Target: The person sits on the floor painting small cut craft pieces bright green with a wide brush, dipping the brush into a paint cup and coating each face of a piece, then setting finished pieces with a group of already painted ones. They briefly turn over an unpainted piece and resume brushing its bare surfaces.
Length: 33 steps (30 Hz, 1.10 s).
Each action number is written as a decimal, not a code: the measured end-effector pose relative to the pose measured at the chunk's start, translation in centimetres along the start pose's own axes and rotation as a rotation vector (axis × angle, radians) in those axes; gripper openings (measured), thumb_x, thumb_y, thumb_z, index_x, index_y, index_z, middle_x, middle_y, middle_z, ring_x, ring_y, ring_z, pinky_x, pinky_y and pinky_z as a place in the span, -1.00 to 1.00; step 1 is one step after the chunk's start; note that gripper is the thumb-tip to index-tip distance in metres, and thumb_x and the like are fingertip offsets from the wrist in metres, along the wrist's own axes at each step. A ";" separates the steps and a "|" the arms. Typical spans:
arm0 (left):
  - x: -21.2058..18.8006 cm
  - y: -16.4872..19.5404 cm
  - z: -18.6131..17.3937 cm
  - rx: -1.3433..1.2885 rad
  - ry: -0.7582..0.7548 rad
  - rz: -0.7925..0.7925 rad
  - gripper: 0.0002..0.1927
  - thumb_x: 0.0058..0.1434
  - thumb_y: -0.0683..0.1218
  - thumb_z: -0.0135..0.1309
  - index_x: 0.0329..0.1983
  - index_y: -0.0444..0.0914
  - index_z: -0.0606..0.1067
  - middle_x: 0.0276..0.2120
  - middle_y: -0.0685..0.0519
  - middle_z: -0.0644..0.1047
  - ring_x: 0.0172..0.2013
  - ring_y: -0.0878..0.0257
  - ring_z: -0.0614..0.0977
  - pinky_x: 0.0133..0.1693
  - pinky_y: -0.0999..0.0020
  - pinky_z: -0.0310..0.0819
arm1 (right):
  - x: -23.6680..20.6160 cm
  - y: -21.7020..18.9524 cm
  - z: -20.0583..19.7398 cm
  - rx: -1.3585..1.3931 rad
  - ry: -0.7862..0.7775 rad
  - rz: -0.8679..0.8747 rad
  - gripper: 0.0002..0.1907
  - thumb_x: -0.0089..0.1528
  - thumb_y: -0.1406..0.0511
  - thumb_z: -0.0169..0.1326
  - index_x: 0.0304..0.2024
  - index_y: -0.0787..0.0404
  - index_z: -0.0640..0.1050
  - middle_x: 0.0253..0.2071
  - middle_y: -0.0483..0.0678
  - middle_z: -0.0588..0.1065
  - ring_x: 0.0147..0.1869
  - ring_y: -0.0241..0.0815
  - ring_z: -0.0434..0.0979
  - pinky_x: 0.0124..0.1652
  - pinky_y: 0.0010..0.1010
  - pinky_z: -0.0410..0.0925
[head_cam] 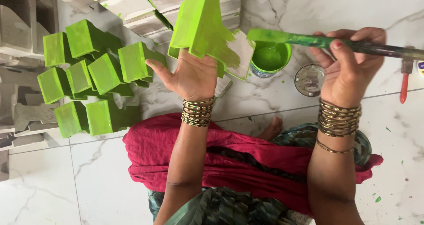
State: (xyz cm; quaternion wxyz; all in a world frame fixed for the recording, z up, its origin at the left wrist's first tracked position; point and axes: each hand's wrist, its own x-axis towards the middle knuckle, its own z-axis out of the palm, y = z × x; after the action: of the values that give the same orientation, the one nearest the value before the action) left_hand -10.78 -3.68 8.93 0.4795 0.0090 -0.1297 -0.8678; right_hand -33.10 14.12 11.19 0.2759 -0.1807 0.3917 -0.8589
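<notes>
Painted blocks point(88, 79) lie left of the paint tin point(270, 58); its lid point(309, 79) lies right.

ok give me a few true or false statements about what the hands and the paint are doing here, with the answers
1. The left hand holds up a green block. True.
2. The right hand holds a red-handled brush. False: it grips a paintbrush whose handle is smeared green; the red-handled tool lies on the floor.
3. The paint can holds green paint. True.
4. The held block is fully painted. False: one face is partly bare.
5. Painted blocks lie near the left hand. True.
</notes>
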 end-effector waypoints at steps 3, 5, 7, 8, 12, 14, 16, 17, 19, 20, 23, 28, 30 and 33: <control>0.0 0.0 0.1 0.008 0.018 -0.001 0.21 0.14 0.63 -0.04 0.54 -0.34 0.13 0.29 0.04 0.41 0.12 0.23 0.50 0.03 0.40 0.49 | -0.5 -0.6 0.7 0.066 0.024 0.000 -0.68 0.40 0.58 0.09 0.06 0.23 0.28 -0.10 0.13 0.49 0.01 0.10 0.63 0.02 -0.13 0.65; 0.0 -0.2 0.2 0.022 0.021 -0.008 0.22 0.12 0.63 -0.03 0.54 -0.34 0.13 0.29 0.04 0.42 0.12 0.24 0.51 0.03 0.40 0.49 | -0.8 -0.1 1.5 0.122 -0.011 -0.001 -0.67 0.38 0.57 0.08 0.07 0.22 0.28 -0.09 0.15 0.51 0.03 0.10 0.66 0.03 -0.13 0.65; 0.0 -0.3 0.3 0.024 0.017 -0.012 0.23 0.11 0.63 -0.02 0.54 -0.35 0.13 0.29 0.03 0.42 0.12 0.24 0.51 0.03 0.41 0.49 | -1.0 0.3 2.1 0.127 -0.041 0.006 -0.67 0.38 0.56 0.08 0.07 0.22 0.28 -0.09 0.15 0.51 0.03 0.09 0.66 0.04 -0.14 0.65; 0.0 -0.4 0.4 0.025 0.017 -0.013 0.23 0.11 0.63 -0.02 0.54 -0.35 0.13 0.29 0.03 0.42 0.11 0.24 0.51 0.02 0.42 0.49 | -1.1 0.4 2.2 0.096 -0.051 0.005 -0.67 0.38 0.56 0.09 0.06 0.23 0.28 -0.08 0.15 0.51 0.03 0.08 0.66 0.03 -0.15 0.65; -0.3 0.1 0.7 0.017 0.032 -0.001 0.22 0.12 0.62 -0.01 0.53 -0.35 0.15 0.27 0.03 0.43 0.09 0.24 0.51 0.04 0.41 0.48 | -1.0 0.4 2.2 -0.072 -0.063 -0.023 -0.68 0.39 0.57 0.11 0.02 0.24 0.27 -0.08 0.15 0.51 0.03 0.06 0.67 0.02 -0.17 0.67; -0.3 0.5 0.9 0.035 0.000 -0.004 0.22 0.13 0.63 0.00 0.52 -0.37 0.16 0.26 0.04 0.44 0.07 0.24 0.51 0.05 0.40 0.49 | -0.7 0.0 1.9 -0.131 -0.042 -0.046 -0.66 0.38 0.57 0.10 0.04 0.23 0.27 -0.10 0.16 0.52 0.01 0.07 0.68 -0.01 -0.17 0.68; -0.4 1.1 1.1 0.036 0.027 0.000 0.20 0.12 0.62 -0.01 0.51 -0.35 0.18 0.25 0.04 0.45 0.08 0.24 0.51 0.03 0.40 0.48 | -0.5 -0.8 1.4 -0.151 0.000 -0.083 -0.68 0.41 0.57 0.12 0.02 0.24 0.26 -0.10 0.16 0.52 0.00 0.09 0.68 -0.03 -0.17 0.67; -0.3 1.2 1.2 0.036 0.039 0.003 0.20 0.11 0.62 -0.01 0.50 -0.34 0.18 0.25 0.04 0.45 0.08 0.24 0.51 0.02 0.40 0.48 | -0.6 -1.1 1.3 -0.129 0.012 -0.087 -0.67 0.41 0.57 0.13 0.02 0.24 0.26 -0.10 0.16 0.52 0.00 0.09 0.68 -0.04 -0.17 0.67; -0.5 1.3 1.4 0.042 0.047 -0.007 0.22 0.10 0.62 -0.02 0.51 -0.37 0.18 0.26 0.03 0.44 0.04 0.26 0.51 -0.01 0.44 0.48 | -0.7 -1.4 1.0 -0.053 0.029 -0.079 -0.67 0.39 0.56 0.12 0.04 0.24 0.27 -0.10 0.15 0.52 -0.01 0.09 0.68 -0.04 -0.16 0.67; -0.6 1.3 1.4 0.045 0.050 -0.012 0.23 0.09 0.62 -0.02 0.52 -0.38 0.18 0.26 0.03 0.44 0.02 0.27 0.51 -0.02 0.45 0.48 | -0.7 -1.4 1.0 -0.012 0.026 -0.062 -0.67 0.38 0.56 0.11 0.05 0.23 0.27 -0.11 0.15 0.53 -0.02 0.09 0.68 -0.04 -0.16 0.67; -0.8 1.3 1.6 0.076 0.031 -0.033 0.22 0.10 0.62 -0.01 0.51 -0.37 0.17 0.25 0.03 0.45 0.06 0.24 0.51 0.01 0.38 0.48 | -0.7 -0.8 1.1 0.064 0.012 -0.006 -0.67 0.37 0.56 0.10 0.05 0.24 0.27 -0.11 0.16 0.52 -0.02 0.10 0.67 -0.04 -0.16 0.66; -0.3 1.5 1.7 0.036 -0.043 -0.018 0.19 0.17 0.61 -0.01 0.49 -0.41 0.16 0.23 0.00 0.45 0.06 0.24 0.51 0.04 0.40 0.49 | -0.1 -0.4 0.3 -0.108 -0.013 -0.027 -0.71 0.38 0.57 0.08 0.00 0.25 0.27 -0.11 0.15 0.53 -0.01 0.08 0.68 -0.03 -0.15 0.68; 0.1 1.9 1.7 0.037 -0.014 0.009 0.19 0.15 0.60 -0.02 0.49 -0.41 0.15 0.23 -0.01 0.44 0.08 0.24 0.51 0.07 0.40 0.50 | 0.0 -0.8 -0.4 -0.187 -0.003 -0.058 -0.71 0.39 0.58 0.07 0.00 0.26 0.28 -0.11 0.15 0.54 -0.01 0.08 0.69 -0.02 -0.14 0.69; 0.8 2.6 1.7 0.049 0.023 0.036 0.22 0.10 0.59 -0.01 0.51 -0.40 0.14 0.25 -0.02 0.44 0.12 0.23 0.51 0.10 0.38 0.50 | 0.2 -1.3 -0.8 -0.166 0.060 -0.093 -0.70 0.39 0.60 0.07 0.02 0.26 0.28 -0.11 0.16 0.54 -0.02 0.11 0.69 -0.03 -0.14 0.68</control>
State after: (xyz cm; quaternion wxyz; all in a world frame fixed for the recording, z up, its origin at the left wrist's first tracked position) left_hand -9.32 -5.25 11.27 0.4960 0.0285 -0.1457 -0.8555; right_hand -34.14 15.14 11.71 0.2079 -0.1953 0.4609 -0.8404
